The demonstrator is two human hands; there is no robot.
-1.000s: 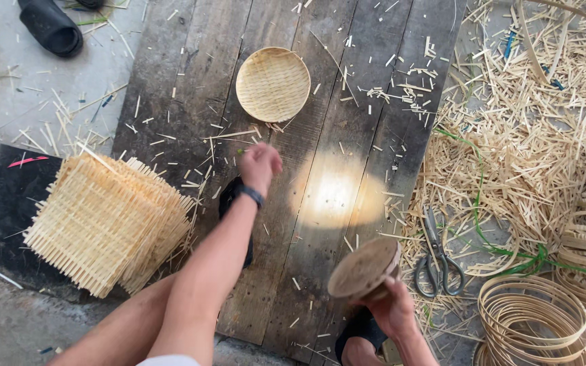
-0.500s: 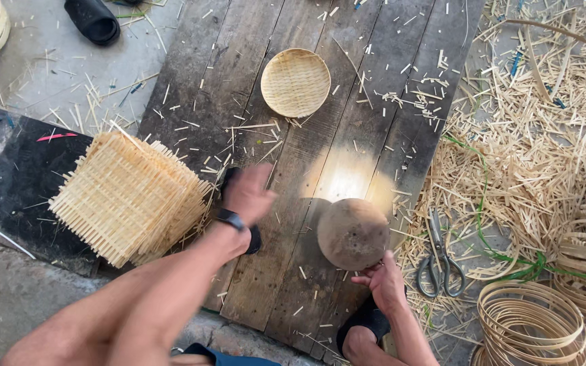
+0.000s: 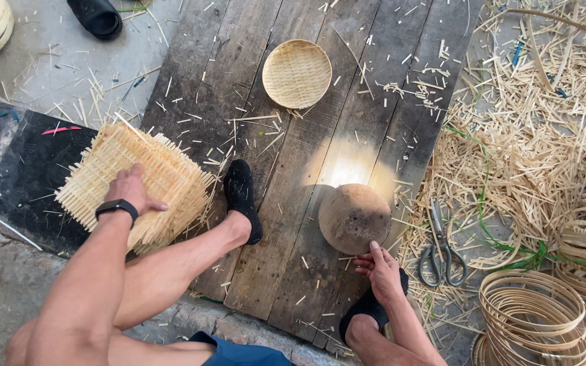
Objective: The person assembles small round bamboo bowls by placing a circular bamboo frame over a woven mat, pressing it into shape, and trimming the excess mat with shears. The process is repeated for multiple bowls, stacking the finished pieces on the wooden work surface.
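Under the left hand point(image 3: 132, 192), now flat and ungrasping, lies the stack of square woven bamboo mats point(image 3: 133, 183), reached since a moment ago. Beside the right hand's point(image 3: 380, 268) loose fingertips, the round wooden mould point(image 3: 354, 218) has settled onto the dark plank surface point(image 3: 239, 81).

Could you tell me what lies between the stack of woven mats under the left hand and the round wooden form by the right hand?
In the head view, the person's black-socked foot on the plank board, with loose bamboo slivers.
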